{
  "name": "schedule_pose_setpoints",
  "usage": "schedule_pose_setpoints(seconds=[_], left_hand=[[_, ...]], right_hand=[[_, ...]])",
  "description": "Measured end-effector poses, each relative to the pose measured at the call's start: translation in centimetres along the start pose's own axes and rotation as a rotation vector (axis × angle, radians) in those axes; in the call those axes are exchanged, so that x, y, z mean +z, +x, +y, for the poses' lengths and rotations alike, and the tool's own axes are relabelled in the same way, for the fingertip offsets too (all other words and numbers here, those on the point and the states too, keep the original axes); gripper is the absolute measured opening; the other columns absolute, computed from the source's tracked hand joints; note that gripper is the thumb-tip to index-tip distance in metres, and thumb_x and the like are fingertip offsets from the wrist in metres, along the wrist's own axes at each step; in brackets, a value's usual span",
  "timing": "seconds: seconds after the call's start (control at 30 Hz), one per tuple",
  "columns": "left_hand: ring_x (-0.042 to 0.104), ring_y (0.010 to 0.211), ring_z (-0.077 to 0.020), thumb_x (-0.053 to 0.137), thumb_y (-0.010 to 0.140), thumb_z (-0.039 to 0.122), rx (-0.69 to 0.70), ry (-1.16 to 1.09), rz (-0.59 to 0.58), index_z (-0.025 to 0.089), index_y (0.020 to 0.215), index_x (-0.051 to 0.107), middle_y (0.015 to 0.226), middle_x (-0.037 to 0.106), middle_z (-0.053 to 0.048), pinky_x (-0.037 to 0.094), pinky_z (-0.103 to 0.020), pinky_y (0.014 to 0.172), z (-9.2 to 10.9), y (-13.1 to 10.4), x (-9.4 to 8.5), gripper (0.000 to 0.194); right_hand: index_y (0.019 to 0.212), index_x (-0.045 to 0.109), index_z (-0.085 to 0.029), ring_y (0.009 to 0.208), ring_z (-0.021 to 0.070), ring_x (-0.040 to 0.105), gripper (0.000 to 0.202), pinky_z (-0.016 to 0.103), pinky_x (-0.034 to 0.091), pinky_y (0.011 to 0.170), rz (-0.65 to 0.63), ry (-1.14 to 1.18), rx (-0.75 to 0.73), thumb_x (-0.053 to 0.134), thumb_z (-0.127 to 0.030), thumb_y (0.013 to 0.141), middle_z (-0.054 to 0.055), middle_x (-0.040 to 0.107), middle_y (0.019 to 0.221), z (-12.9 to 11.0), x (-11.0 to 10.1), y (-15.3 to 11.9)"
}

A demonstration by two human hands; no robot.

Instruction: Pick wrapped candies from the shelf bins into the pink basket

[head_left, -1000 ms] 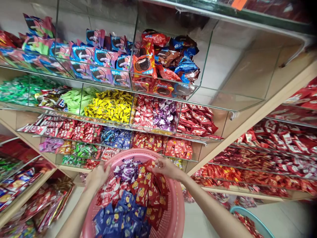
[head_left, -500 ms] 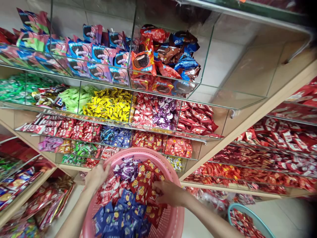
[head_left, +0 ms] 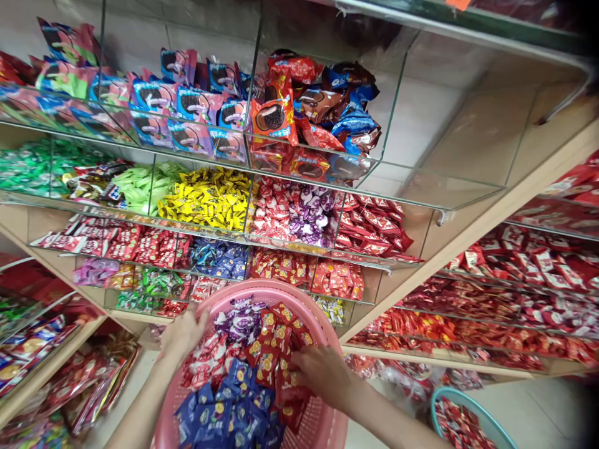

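Observation:
A pink plastic basket [head_left: 333,374] holds wrapped candies in separate heaps. My left hand [head_left: 181,333] is closed over its left rim. Inside, at the right, the fingers of my right hand [head_left: 322,374] curl onto the red candy packets [head_left: 267,362] with orange fruit prints; the fingertips are partly hidden among the wrappers. Blue candy packets [head_left: 224,411] fill the near part of the basket. Purple-and-white candies [head_left: 238,321] lie at the far side, and red-and-white candies [head_left: 206,358] at the left.
Glass shelves [head_left: 299,240] ahead carry sorted candies and packaged cookies [head_left: 274,118]. Another candy rack [head_left: 491,293] stands at the right. A teal basket [head_left: 486,415] with red packets sits on the floor at lower right. Bagged goods [head_left: 93,386] lie at lower left.
My right hand has shifted slightly and turned over the red packets, with its back now more in view. My left hand stays on the rim.

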State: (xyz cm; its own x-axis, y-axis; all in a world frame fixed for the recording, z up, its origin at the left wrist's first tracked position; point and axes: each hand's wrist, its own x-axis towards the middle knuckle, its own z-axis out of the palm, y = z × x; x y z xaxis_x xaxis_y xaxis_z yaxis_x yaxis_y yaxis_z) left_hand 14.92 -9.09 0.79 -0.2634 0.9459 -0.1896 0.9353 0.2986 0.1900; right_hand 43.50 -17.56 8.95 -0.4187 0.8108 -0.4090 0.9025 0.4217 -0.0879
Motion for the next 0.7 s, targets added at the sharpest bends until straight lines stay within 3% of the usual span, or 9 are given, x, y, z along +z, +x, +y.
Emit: schedule_pose_setpoints(seconds=[0.13,0.3,0.47,0.7], left_hand=[[0.061,0.091,-0.0366,0.019,0.082,0.055,-0.01,0.008,-0.013,0.013,0.124,0.044,0.098,0.066,-0.021,0.044,-0.042,0.07,0.1,0.0,-0.1,0.065],[0.061,0.092,-0.0363,0.017,0.082,0.054,-0.012,0.009,-0.034,0.012,0.121,0.045,0.098,0.065,-0.021,0.044,-0.042,0.073,0.1,-0.2,-0.2,0.064],[0.061,0.091,-0.0351,0.019,0.083,0.052,-0.007,-0.009,-0.011,0.013,0.12,0.046,0.098,0.066,-0.02,0.044,-0.041,0.074,0.1,-0.4,-0.3,0.061],[0.061,0.091,-0.0348,0.019,0.083,0.051,0.001,-0.021,-0.021,0.012,0.117,0.048,0.097,0.066,-0.019,0.044,-0.041,0.073,0.3,-0.3,-0.5,0.06]], right_hand=[[0.085,0.062,-0.02,0.084,0.0197,0.062,0.025,0.026,0.042,0.068,0.197,-0.007,0.011,0.038,-0.027,0.088,0.007,0.067,0.089,1.7,-2.4,1.5],[0.097,0.058,-0.017,0.088,0.019,0.059,0.028,0.027,0.041,0.072,0.385,-0.085,0.187,0.031,-0.022,0.091,0.01,0.063,0.095,4.1,-4.9,7.0],[0.106,0.058,-0.013,0.103,0.0224,0.052,0.035,0.033,0.038,0.082,0.369,-0.112,0.294,0.029,-0.008,0.086,0.016,0.059,0.108,5.7,-5.6,13.9],[0.128,0.043,-0.017,0.12,0.0255,0.039,0.048,0.05,0.023,0.096,0.25,-0.091,0.422,0.025,-0.005,0.086,0.018,0.047,0.128,8.8,-3.4,19.6]])
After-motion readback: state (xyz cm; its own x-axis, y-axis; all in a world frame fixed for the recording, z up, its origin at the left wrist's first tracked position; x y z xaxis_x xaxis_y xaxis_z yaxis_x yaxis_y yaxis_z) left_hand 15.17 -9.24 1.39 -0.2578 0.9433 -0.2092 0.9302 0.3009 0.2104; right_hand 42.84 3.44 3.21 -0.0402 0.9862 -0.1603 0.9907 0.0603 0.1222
